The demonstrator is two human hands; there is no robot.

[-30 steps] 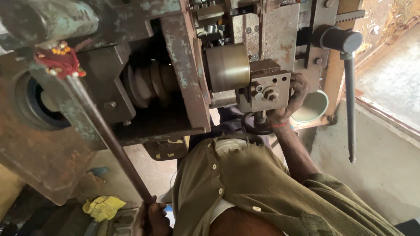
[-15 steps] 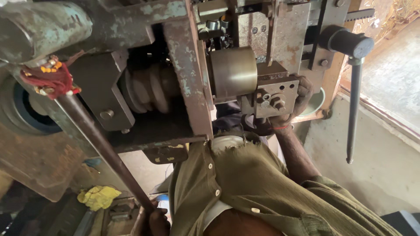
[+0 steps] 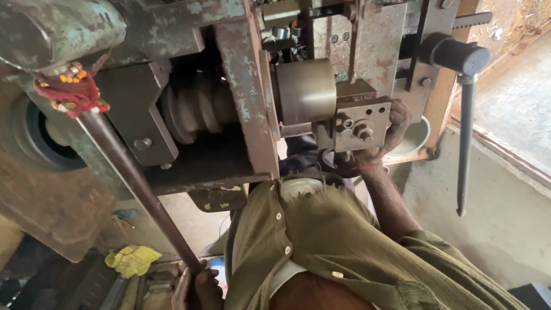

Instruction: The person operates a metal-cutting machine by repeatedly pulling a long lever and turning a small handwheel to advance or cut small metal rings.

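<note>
the left hand (image 3: 198,284), at the bottom of the frame left of centre, is clenched around the lower end of a long dark lever bar (image 3: 135,183). the bar runs diagonally up and to the left, ending at the upper left of the frame where a bundle of red thread with small beads (image 3: 72,92) is tied around it, against the worn green machine body (image 3: 51,23).

the right hand (image 3: 390,135), right of centre in the upper half, is cupped around the right side and underside of a grey metal block with bolts and holes (image 3: 356,123); the fingers wrap its far edge, the thumb is hidden, so how firmly it grips cannot be told. a red thread sits on that wrist. just left of the block, touching it, a smooth brass-coloured cylinder (image 3: 304,92) sticks out from a rusty upright plate (image 3: 247,86). left of that plate lies a stepped pulley (image 3: 198,112) in shadow.

at the upper right a black knob (image 3: 456,54) carries a thin dark handle (image 3: 464,149) hanging straight down. behind the right hand a pale bowl (image 3: 413,138) shows partly. the person's olive shirt (image 3: 338,241) fills the lower centre, and a yellow cloth (image 3: 131,259) lies at the lower left, near the bar's lower end.
</note>
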